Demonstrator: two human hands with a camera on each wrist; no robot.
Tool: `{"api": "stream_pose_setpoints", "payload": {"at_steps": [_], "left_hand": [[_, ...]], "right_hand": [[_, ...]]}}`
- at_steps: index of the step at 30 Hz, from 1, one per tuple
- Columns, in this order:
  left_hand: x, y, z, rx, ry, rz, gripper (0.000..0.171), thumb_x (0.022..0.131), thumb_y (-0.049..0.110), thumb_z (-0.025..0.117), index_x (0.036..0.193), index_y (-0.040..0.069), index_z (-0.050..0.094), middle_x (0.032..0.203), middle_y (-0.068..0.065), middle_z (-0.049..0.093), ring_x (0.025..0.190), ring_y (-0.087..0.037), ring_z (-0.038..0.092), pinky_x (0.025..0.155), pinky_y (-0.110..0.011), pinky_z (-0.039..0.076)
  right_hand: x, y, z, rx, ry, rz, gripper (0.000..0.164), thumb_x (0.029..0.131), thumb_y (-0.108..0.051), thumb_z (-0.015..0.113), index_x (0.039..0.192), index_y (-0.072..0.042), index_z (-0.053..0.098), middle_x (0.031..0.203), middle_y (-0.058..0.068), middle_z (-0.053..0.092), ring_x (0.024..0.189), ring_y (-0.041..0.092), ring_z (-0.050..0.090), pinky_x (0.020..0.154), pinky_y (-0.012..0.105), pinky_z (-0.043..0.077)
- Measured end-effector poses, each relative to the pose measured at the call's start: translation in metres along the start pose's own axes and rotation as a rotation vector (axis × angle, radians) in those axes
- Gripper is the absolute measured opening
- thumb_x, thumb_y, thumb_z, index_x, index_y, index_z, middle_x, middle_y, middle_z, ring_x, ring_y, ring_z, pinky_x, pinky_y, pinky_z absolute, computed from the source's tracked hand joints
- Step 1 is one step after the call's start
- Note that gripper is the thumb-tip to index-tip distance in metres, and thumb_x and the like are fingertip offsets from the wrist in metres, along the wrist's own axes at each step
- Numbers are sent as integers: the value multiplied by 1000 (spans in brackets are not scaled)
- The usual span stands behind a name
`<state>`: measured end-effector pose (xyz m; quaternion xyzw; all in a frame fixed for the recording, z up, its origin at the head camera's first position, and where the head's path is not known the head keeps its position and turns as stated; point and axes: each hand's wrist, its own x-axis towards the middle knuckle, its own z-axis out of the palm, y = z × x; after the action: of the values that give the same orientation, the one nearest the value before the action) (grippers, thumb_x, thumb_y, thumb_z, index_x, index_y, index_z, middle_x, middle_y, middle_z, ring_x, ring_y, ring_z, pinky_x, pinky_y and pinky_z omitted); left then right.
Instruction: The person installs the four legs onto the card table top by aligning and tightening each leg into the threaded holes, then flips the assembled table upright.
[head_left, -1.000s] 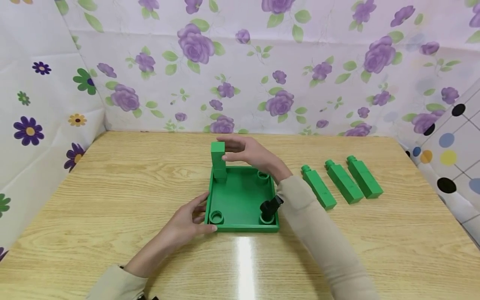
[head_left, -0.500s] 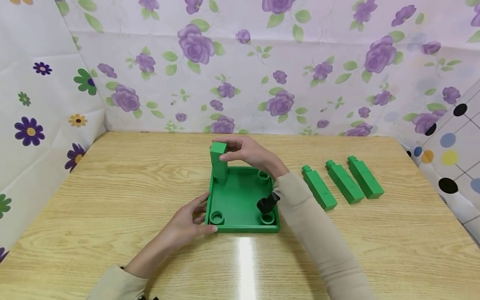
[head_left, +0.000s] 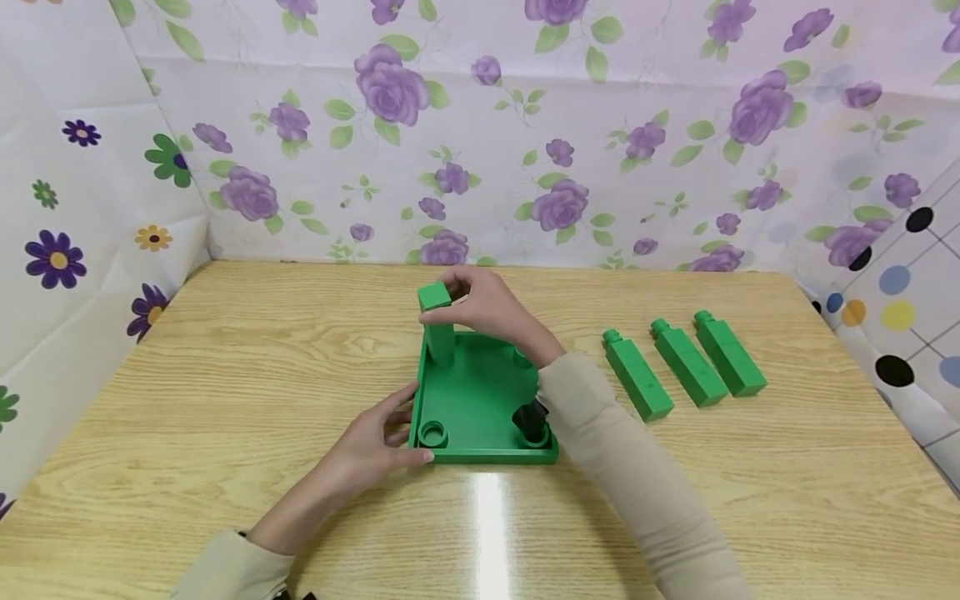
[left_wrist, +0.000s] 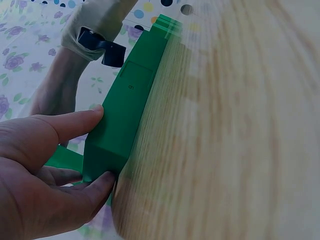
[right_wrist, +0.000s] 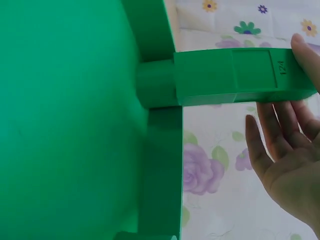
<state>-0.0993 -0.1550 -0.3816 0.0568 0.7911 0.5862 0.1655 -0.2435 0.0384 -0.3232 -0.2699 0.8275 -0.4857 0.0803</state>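
Note:
A square green tray-like panel with a raised rim (head_left: 495,457) lies on the table in the head view, round sockets at its corners. My left hand (head_left: 367,446) grips its near left corner, thumb on the front rim and fingers along the left side; the left wrist view shows this hand (left_wrist: 50,170) pinching the panel's side wall (left_wrist: 120,105). At the far left corner a square green leg (head_left: 439,342) stands upright in its socket. My right hand (head_left: 487,310) pinches it near the top, as the right wrist view confirms with thumb and fingers on the leg (right_wrist: 215,75).
To the right of the panel lie several more green legs with threaded ends: one nearest (head_left: 637,379), a middle one (head_left: 690,367) and a far one (head_left: 731,358). The near left socket (head_left: 432,444) shows its open ring. A flowered cloth (head_left: 480,167) stands behind the wooden table.
The leg's top has turned under my right hand. That hand's thumb has swung left across the leg's near face. My left hand and the panel have stayed put.

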Motion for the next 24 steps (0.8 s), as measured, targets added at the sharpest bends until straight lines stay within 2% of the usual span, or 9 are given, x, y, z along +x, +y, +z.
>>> {"api": "stream_pose_setpoints", "payload": {"at_steps": [8, 14, 16, 19, 22, 24], "left_hand": [[0, 1, 0, 6, 5, -12, 89, 81, 1, 77, 153, 8, 26, 137, -23, 46, 124, -39, 48, 98, -39, 48], [-1, 1, 0, 3, 8, -21, 89, 81, 1, 77, 153, 9, 26, 138, -23, 46, 124, -40, 48, 97, -40, 49], [0, 1, 0, 1, 8, -22, 89, 81, 0, 77, 153, 9, 26, 138, -23, 46, 124, -40, 48, 97, -40, 48], [0, 1, 0, -3, 7, -22, 89, 81, 1, 77, 153, 8, 26, 138, -22, 46, 125, -39, 48, 98, -39, 48], [-1, 1, 0, -12, 1, -17, 89, 81, 0, 77, 153, 8, 26, 138, -22, 45, 125, -39, 48, 97, -39, 49], [-1, 1, 0, -21, -3, -13, 89, 81, 0, 76, 153, 8, 25, 138, -22, 45, 125, -40, 48, 96, -39, 49]], "right_hand": [[-1, -2, 7, -113, 70, 38, 46, 79, -34, 82, 108, -8, 58, 96, 5, 57, 89, 16, 56, 78, 34, 50], [-1, -4, 9, -138, 85, 43, 43, 79, -34, 81, 104, -7, 58, 93, 6, 55, 87, 17, 55, 75, 33, 49], [-1, -5, 9, -145, 71, 38, 42, 80, -35, 80, 104, -7, 59, 95, 6, 56, 88, 17, 56, 76, 32, 49], [-2, -6, 5, -125, 22, 22, 46, 82, -36, 78, 116, -10, 61, 108, 5, 58, 98, 18, 57, 82, 32, 50], [-3, -6, -2, -29, -51, 0, 55, 85, -34, 75, 133, -15, 57, 128, 0, 55, 116, 18, 52, 94, 34, 48], [-3, -4, -7, 49, -103, -12, 56, 88, -32, 73, 138, -17, 54, 134, -2, 53, 124, 18, 47, 100, 35, 44]]}}
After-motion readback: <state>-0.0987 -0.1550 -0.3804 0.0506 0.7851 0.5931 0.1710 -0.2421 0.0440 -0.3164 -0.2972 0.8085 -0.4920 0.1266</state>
